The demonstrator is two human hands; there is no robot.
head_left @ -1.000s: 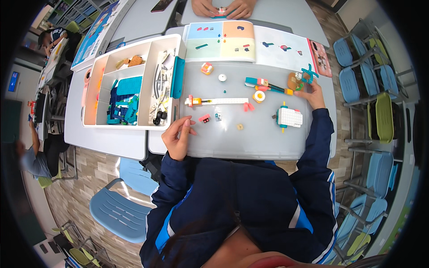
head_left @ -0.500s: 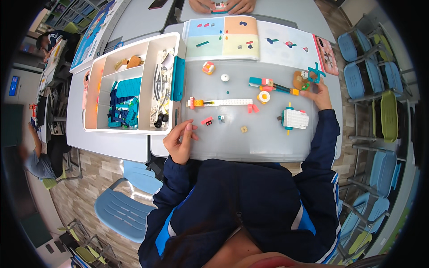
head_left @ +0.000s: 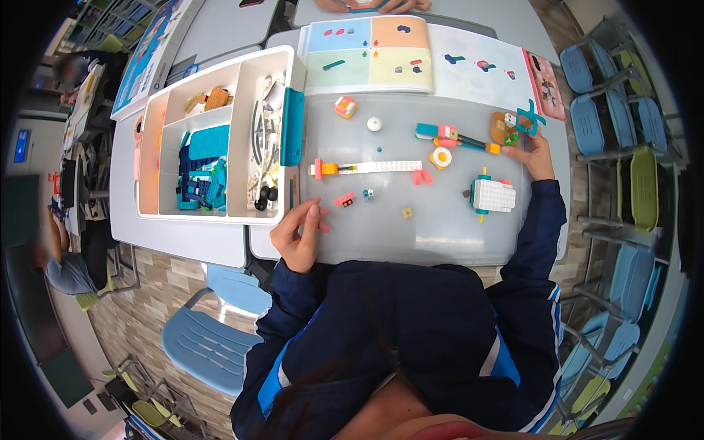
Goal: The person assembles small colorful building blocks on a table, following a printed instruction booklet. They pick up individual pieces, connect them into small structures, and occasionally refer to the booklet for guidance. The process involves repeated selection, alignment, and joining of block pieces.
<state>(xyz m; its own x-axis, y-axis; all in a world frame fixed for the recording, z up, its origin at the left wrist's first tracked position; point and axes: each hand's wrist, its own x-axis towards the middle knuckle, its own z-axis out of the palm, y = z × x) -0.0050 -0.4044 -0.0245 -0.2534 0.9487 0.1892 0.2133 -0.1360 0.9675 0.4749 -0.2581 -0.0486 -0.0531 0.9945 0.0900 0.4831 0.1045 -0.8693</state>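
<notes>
My left hand (head_left: 298,233) rests at the near left edge of the grey tray (head_left: 352,246), its fingers loosely curled and apart with nothing visible in them. At the tray's far right, my right hand (head_left: 534,155) has its fingers around a small brick build with brown and green parts (head_left: 502,130) and a teal branching piece (head_left: 529,117); the exact grip is partly hidden. The thumb is beside the yellow end of a teal, pink and black brick arm (head_left: 458,137). Below that lie a round white-and-yellow piece (head_left: 441,157) and a white brick block (head_left: 493,196) with teal sides.
A long white beam (head_left: 381,167), a white ball (head_left: 374,124) and several small bricks lie on the tray. To the left stands a white compartment box (head_left: 253,218) of bricks. Beyond lie an open instruction booklet (head_left: 469,44) and a pink phone (head_left: 544,84). Another person's hands (head_left: 400,6) show at the top.
The view has shifted slightly, so the tray sits a little further right. Both my hands keep nearly the same pose. The other person's hands show less at the top edge.
</notes>
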